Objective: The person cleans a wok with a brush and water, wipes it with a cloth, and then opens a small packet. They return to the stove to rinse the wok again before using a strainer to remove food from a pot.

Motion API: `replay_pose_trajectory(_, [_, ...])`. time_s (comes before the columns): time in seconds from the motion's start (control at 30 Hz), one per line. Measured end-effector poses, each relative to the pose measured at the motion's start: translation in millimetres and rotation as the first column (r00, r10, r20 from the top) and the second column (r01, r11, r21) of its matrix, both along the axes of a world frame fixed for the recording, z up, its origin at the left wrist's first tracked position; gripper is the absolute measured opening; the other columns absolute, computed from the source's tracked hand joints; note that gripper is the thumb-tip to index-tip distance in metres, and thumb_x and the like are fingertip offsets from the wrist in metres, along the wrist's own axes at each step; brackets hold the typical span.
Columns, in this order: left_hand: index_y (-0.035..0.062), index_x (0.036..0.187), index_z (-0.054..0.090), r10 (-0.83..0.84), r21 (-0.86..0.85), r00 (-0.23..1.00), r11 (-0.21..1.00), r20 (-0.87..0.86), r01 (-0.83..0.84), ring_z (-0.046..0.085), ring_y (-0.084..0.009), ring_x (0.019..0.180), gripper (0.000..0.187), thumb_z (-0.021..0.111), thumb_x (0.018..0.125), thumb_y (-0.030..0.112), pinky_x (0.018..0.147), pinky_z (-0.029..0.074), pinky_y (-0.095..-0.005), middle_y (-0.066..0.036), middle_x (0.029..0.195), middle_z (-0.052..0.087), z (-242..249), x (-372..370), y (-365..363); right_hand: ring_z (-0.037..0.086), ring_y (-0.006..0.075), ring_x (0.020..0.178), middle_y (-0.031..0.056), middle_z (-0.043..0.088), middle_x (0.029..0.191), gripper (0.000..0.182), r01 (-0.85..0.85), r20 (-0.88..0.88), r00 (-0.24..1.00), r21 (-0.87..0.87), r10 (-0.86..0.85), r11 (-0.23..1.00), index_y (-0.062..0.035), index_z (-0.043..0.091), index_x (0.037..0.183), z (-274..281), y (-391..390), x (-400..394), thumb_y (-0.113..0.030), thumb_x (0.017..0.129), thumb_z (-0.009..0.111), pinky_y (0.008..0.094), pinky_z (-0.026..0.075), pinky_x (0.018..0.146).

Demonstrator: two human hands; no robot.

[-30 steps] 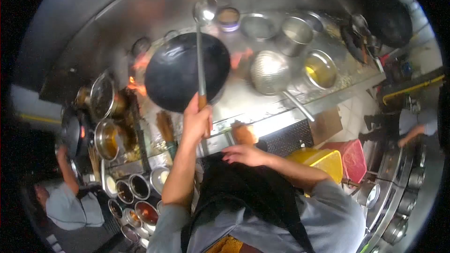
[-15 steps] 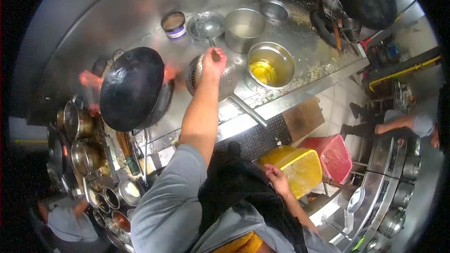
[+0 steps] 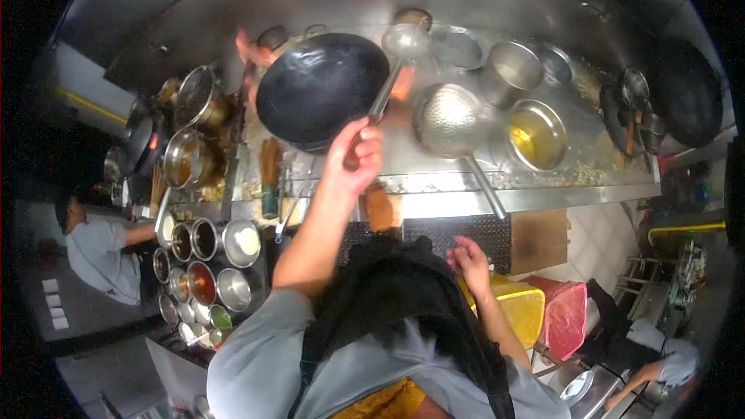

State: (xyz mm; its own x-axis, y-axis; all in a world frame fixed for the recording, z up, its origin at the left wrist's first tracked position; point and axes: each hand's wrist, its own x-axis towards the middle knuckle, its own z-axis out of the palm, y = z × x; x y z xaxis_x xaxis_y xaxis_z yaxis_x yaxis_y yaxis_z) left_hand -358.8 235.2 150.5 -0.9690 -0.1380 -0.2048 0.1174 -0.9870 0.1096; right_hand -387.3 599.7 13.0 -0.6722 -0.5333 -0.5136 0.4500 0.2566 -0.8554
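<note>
My left hand (image 3: 357, 157) is closed round the handle of a metal ladle (image 3: 407, 41). The ladle's bowl is raised to the upper right of the hand, near the right rim of a large dark wok (image 3: 322, 85). Orange flames show on both sides of the wok. Right of the ladle, a perforated metal strainer (image 3: 450, 120) lies on the stove with its handle toward the front edge. My right hand (image 3: 470, 261) hangs in front of the stove, fingers apart and loosely bent, holding nothing.
Two metal pots stand at the right, one (image 3: 537, 135) with yellow liquid, one (image 3: 512, 74) behind it. Yellow (image 3: 518, 314) and red (image 3: 564, 316) bins are below. Seasoning containers (image 3: 202, 283) are at the left. One person (image 3: 105, 252) is at the left, another (image 3: 675, 361) at the lower right.
The view has turned left. My left hand has moved from above the strainer to the wok's front right, raising the ladle out of the metal bowl. My right hand remains low.
</note>
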Motion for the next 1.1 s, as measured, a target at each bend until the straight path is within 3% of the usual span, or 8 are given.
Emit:
replay_pose_trajectory(0.53, [0.0061, 0.137, 0.043, 0.352, -0.738, 0.709, 0.576, 0.611, 0.35, 0.053, -0.0167, 0.042, 0.049, 0.056, 0.089, 0.009, 0.036, 0.045, -0.0302, -0.005, 0.068, 0.057, -16, 268, -146, 0.064, 0.0137, 0.075, 0.0101, 0.068, 0.096, 0.037, -0.159, -0.193, 0.968, 0.033, 0.163, 0.987, -0.0017, 0.049, 0.134, -48, -94, 86, -0.009, 0.098, 0.051, 0.0265, 0.054, 0.069])
replay_pose_trajectory(0.6, [0.0018, 0.146, 0.035, 0.699, -0.749, 0.612, -0.167, 0.369, 0.641, 0.057, -0.0215, 0.045, 0.063, 0.056, 0.087, 0.008, 0.04, 0.048, -0.0337, -0.01, 0.073, 0.061, -22, 238, -138, 0.064, 0.014, 0.074, 0.01, 0.068, 0.096, 0.037, -0.126, -0.159, 0.978, 0.046, 0.131, 0.991, -0.0016, 0.049, 0.134, -33, -82, 87, -0.009, 0.097, 0.051, 0.0268, 0.054, 0.068])
replay_pose_trajectory(0.73, [0.0069, 0.152, 0.028, 0.682, -0.571, 0.729, -0.623, -0.062, 0.534, 0.069, -0.0347, 0.075, 0.072, 0.056, 0.087, 0.014, 0.072, 0.053, -0.0433, -0.021, 0.091, 0.07, -96, 182, -118, 0.066, 0.0144, 0.074, 0.0095, 0.068, 0.091, 0.038, 0.036, -0.122, 0.992, 0.072, -0.027, 0.997, -0.0008, 0.051, 0.131, -24, -44, 75, -0.009, 0.094, 0.055, 0.0274, 0.052, 0.065])
replay_pose_trajectory(0.8, [0.0151, 0.153, 0.029, 0.588, -0.717, 0.667, -0.2, 0.457, 0.668, 0.068, -0.037, 0.089, 0.069, 0.055, 0.089, 0.017, 0.082, 0.053, -0.0441, -0.025, 0.111, 0.067, -1, 127, -31, 0.066, 0.0142, 0.074, 0.0095, 0.068, 0.092, 0.039, 0.102, -0.114, 0.989, 0.058, -0.095, 0.993, -0.0013, 0.051, 0.132, -26, -23, 64, -0.009, 0.094, 0.055, 0.0273, 0.052, 0.064])
replay_pose_trajectory(1.0, [0.0166, 0.153, 0.032, 0.017, -0.941, 0.944, -0.078, 0.329, 0.329, 0.058, -0.0118, 0.085, 0.069, 0.058, 0.09, 0.006, 0.072, 0.05, -0.0259, -0.013, 0.121, 0.066, -45, -37, 113, 0.063, 0.0127, 0.071, 0.0089, 0.068, 0.087, 0.04, 0.145, -0.137, 0.981, 0.046, -0.138, 0.988, -0.0008, 0.048, 0.133, -39, 34, 28, -0.01, 0.095, 0.056, 0.027, 0.053, 0.066])
replay_pose_trajectory(1.03, [0.0144, 0.15, 0.039, -0.049, -0.958, 0.981, 0.212, 0.189, 0.195, 0.057, -0.0103, 0.08, 0.063, 0.058, 0.091, 0.006, 0.067, 0.049, -0.0263, -0.011, 0.112, 0.067, -101, -80, 134, 0.063, 0.0129, 0.074, 0.0091, 0.068, 0.089, 0.04, 0.113, -0.153, 0.983, 0.068, -0.102, 0.991, -0.0008, 0.048, 0.133, -36, 36, 22, -0.01, 0.095, 0.056, 0.0271, 0.053, 0.068])
replay_pose_trajectory(1.07, [0.0099, 0.149, 0.039, -0.132, -0.987, 0.983, -0.111, 0.131, 0.116, 0.055, -0.0158, 0.12, 0.061, 0.053, 0.09, -0.004, 0.1, 0.046, -0.0297, -0.016, 0.142, 0.052, -121, -102, 154, 0.064, 0.0132, 0.076, 0.0092, 0.068, 0.091, 0.04, 0.066, -0.165, 0.985, 0.087, -0.051, 0.994, -0.0007, 0.048, 0.133, -36, 36, 17, -0.01, 0.095, 0.056, 0.0273, 0.053, 0.071])
replay_pose_trajectory(1.1, [0.0114, 0.147, 0.043, -0.208, -0.9, 0.943, 0.302, 0.26, 0.315, 0.059, -0.0175, 0.112, 0.059, 0.055, 0.09, -0.002, 0.096, 0.048, -0.0324, -0.014, 0.135, 0.057, -161, -136, 176, 0.064, 0.0132, 0.076, 0.0092, 0.068, 0.091, 0.04, 0.02, -0.154, 0.988, 0.087, -0.006, 0.996, -0.0007, 0.048, 0.133, -41, 34, 12, -0.01, 0.095, 0.056, 0.0273, 0.053, 0.071])
